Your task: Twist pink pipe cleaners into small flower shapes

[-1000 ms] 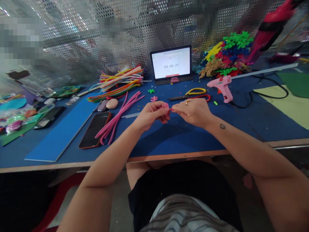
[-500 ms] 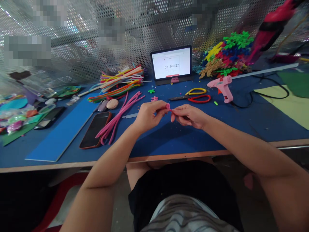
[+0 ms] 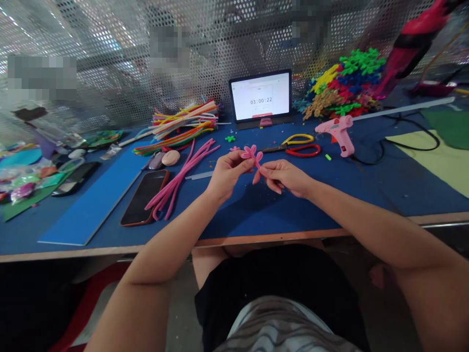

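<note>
A pink pipe-cleaner flower with several looped petals stands up at the centre of the view. My left hand pinches it from below between thumb and fingers. My right hand reaches in from the right, its fingertips on the short pink stem end at the flower's lower right. A loose bundle of pink pipe cleaners lies to the left of my left hand, and a smaller pink flower sits just beyond it.
The blue tabletop holds a smartphone, scissors, red-handled pliers, a pink glue gun, a timer tablet, coloured pipe cleaners and a heap of pipe-cleaner shapes. Perforated metal stands behind.
The pink flower has come out from between my fingers and now shows its petals upright. My hands have drawn slightly apart and lower, with the right hand opening a little.
</note>
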Action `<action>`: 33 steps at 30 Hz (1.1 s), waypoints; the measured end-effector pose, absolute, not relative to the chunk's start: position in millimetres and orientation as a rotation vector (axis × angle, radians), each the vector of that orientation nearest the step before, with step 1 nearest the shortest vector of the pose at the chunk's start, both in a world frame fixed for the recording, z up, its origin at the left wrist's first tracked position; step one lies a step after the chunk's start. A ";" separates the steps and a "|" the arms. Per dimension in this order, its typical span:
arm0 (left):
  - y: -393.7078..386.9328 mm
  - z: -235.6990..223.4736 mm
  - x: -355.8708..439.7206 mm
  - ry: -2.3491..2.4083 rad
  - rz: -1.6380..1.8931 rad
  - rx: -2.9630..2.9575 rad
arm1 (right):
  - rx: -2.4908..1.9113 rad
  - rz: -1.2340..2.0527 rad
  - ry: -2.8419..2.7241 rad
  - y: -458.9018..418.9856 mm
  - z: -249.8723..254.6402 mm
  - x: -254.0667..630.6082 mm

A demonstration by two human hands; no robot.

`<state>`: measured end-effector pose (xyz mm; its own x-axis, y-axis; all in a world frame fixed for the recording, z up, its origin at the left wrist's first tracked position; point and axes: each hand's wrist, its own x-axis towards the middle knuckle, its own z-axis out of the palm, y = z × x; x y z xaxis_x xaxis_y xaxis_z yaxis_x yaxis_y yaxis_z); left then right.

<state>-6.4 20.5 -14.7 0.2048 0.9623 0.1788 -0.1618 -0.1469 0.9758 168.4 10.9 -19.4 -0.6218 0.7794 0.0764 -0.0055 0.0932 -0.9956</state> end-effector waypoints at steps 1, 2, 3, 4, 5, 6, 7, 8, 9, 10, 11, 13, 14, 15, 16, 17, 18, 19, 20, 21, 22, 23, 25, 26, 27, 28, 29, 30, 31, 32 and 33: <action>20.5 -14.8 -6.8 0.848 1.224 1.321 | -0.757 1.601 -1.775 11.0 -19.4 168.6; 20.4 -14.6 -7.3 0.831 1.219 1.334 | -0.756 1.597 -1.808 11.6 -19.3 169.1; 20.2 -13.9 -7.9 0.811 1.208 1.358 | -0.763 1.576 -1.844 12.8 -19.1 170.2; 19.8 -12.9 -8.7 0.791 1.189 1.395 | -0.777 1.536 -1.878 14.6 -18.7 171.8; 19.4 -11.4 -9.8 0.773 1.163 1.440 | -0.796 1.482 -1.909 16.7 -18.1 173.8; 19.0 -9.8 -11.0 0.761 1.132 1.485 | -0.817 1.411 -1.928 18.9 -17.3 176.2; 18.6 -8.1 -12.4 0.754 1.090 1.528 | -0.832 1.328 -1.926 21.1 -16.4 178.7; 18.2 -6.5 -13.8 0.749 1.034 1.564 | -0.830 1.261 -1.915 23.0 -15.5 181.1; 18.0 -5.3 -15.0 0.743 0.965 1.588 | -0.826 1.193 -1.912 24.4 -14.7 183.2; 17.7 -4.5 -15.9 0.736 0.886 1.600 | -0.823 1.141 -1.921 25.3 -14.1 184.7; 17.4 -4.2 -16.4 0.728 0.802 1.603 | -0.818 1.106 -1.946 25.5 -13.7 185.7; 16.7 -4.9 -16.0 0.719 0.663 1.584 | -0.797 1.089 -2.026 24.9 -13.7 186.0; 16.2 -5.6 -15.3 0.723 0.624 1.561 | -0.782 1.096 -2.065 24.2 -14.1 185.6; 15.6 -6.4 -14.3 0.730 0.609 1.531 | -0.766 1.096 -2.090 23.5 -14.6 185.1; 15.0 -7.2 -13.2 0.738 0.612 1.498 | -0.754 1.083 -2.098 22.9 -15.1 184.6; 14.4 -7.9 -12.0 0.746 0.625 1.462 | -0.749 1.053 -2.092 22.4 -15.4 184.2; 13.9 -8.5 -10.9 0.752 0.642 1.427 | -0.750 1.010 -2.077 22.0 -15.6 183.9; 13.4 -9.0 -9.9 0.758 0.661 1.397 | -0.754 0.963 -2.059 21.8 -15.6 183.6; 13.1 -9.6 -8.9 0.764 0.682 1.373 | -0.758 0.921 -2.043 21.7 -15.6 183.5; 12.9 -10.2 -8.0 0.773 0.704 1.354 | -0.762 0.888 -2.031 21.6 -15.4 183.3; 12.7 -10.8 -7.1 0.784 0.726 1.342 | -0.767 0.866 -2.022 21.6 -15.3 183.1; 12.6 -11.5 -6.3 0.797 0.756 1.333 | -0.772 0.857 -2.013 21.6 -15.1 183.0; 12.5 -12.9 -4.6 0.827 0.823 1.327 | -0.777 0.875 -2.001 21.6 -14.7 183.0; 12.5 -13.4 -3.8 0.842 0.856 1.329 | -0.778 0.891 -2.005 21.5 -14.4 183.2; 12.4 -13.9 -3.1 0.857 0.886 1.335 | -0.782 0.901 -2.019 21.3 -14.0 183.4; 12.3 -14.2 -2.5 0.871 0.911 1.346 | -0.787 0.899 -2.036 21.0 -13.6 183.6; 12.0 -14.5 -1.9 0.882 0.933 1.362 | -0.793 0.887 -2.053 20.6 -13.1 183.7; 11.6 -14.8 -1.4 0.890 0.954 1.386 | -0.799 0.872 -2.065 20.1 -12.7 183.7; 11.1 -15.1 -1.1 0.898 0.975 1.423 | -0.804 0.861 -2.066 19.5 -12.6 183.4; 10.3 -15.5 -0.8 0.908 0.996 1.475 | -0.806 0.863 -2.054 18.9 -12.6 182.8; 9.3 -15.8 -0.7 0.920 1.016 1.540 | -0.805 0.881 -2.031 18.3 -12.9 182.0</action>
<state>-0.7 9.3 -15.8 0.3494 0.9252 0.1482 0.0560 -0.1785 0.9823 182.0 18.3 -12.9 -0.5073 0.7676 0.3917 0.2386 0.5618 -0.7921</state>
